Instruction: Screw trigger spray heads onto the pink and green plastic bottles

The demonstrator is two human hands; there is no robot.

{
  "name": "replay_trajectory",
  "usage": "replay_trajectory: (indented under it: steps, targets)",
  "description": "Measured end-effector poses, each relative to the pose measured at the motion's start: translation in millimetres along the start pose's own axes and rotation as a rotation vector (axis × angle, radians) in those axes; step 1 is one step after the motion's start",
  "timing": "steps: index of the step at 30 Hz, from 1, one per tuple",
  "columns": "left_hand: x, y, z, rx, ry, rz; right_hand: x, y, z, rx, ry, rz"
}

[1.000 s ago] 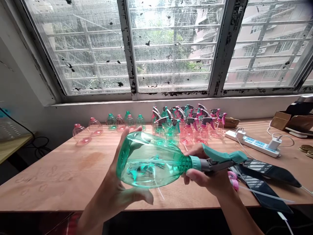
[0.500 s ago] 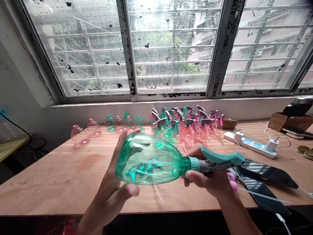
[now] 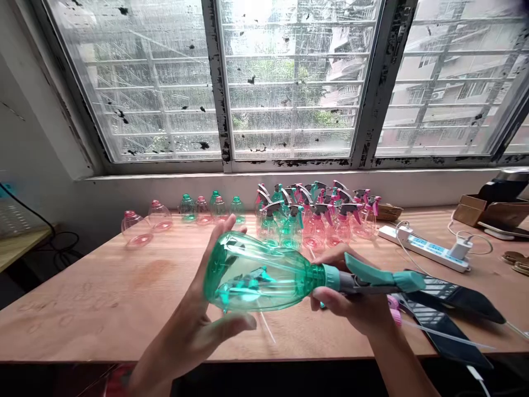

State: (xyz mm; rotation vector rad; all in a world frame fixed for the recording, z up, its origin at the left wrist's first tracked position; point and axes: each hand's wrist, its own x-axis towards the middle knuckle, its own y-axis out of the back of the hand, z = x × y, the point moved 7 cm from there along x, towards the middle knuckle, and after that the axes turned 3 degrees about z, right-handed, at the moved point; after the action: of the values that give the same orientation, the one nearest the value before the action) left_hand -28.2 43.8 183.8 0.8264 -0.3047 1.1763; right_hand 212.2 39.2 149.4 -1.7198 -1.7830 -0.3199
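A clear green spray bottle [image 3: 264, 275] lies on its side in the air between my hands, its base to the left and its teal and grey trigger head [image 3: 372, 278] to the right. My left hand [image 3: 202, 314] wraps the base, fingers behind and thumb in front. With the right hand [image 3: 347, 303] I grip the neck at the teal collar [image 3: 331, 277]; some of those fingers are hidden behind the bottle. Small teal pieces show through the clear wall; I cannot tell whether they lie inside or behind it. A thin clear tube [image 3: 268, 328] lies on the table below.
Several finished spray bottles [image 3: 314, 229] stand at the back of the wooden table [image 3: 103, 298]. Open pink bottles [image 3: 137, 229] and green ones [image 3: 187, 208] stand to the left. Rightward are a power strip [image 3: 430, 249], dark phones [image 3: 454, 336], pink parts [image 3: 394, 314] and a cardboard box [image 3: 473, 209].
The spray bottle has shifted slightly right and turned a little about its length. My left thumb has slid further right along its front. My right hand keeps its hold on the neck.
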Motion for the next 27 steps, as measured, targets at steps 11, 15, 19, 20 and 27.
replay_trajectory:
  steps: [11, 15, 19, 20, 27]
  targets:
    - [-4.1, 0.5, -0.9, 0.085, -0.030, 0.033, 7.4, -6.3, 0.4, 0.150, 0.070, -0.043]
    - [1.1, -1.2, -0.8, 0.038, 0.021, 0.006, 2.6, -4.7, 0.9, 0.115, 0.036, 0.004]
    - [-0.2, 0.1, 2.7, 0.104, -0.052, 0.020, 6.6, -5.7, -0.7, 0.133, 0.062, -0.027]
    - [-1.5, 0.4, 3.7, 0.125, -0.083, 0.031, 8.0, -6.0, -0.3, 0.141, 0.065, -0.041]
    - [-1.2, -0.6, 4.2, 0.097, -0.059, 0.040, 1.6, -2.9, 1.9, 0.111, -0.001, 0.024]
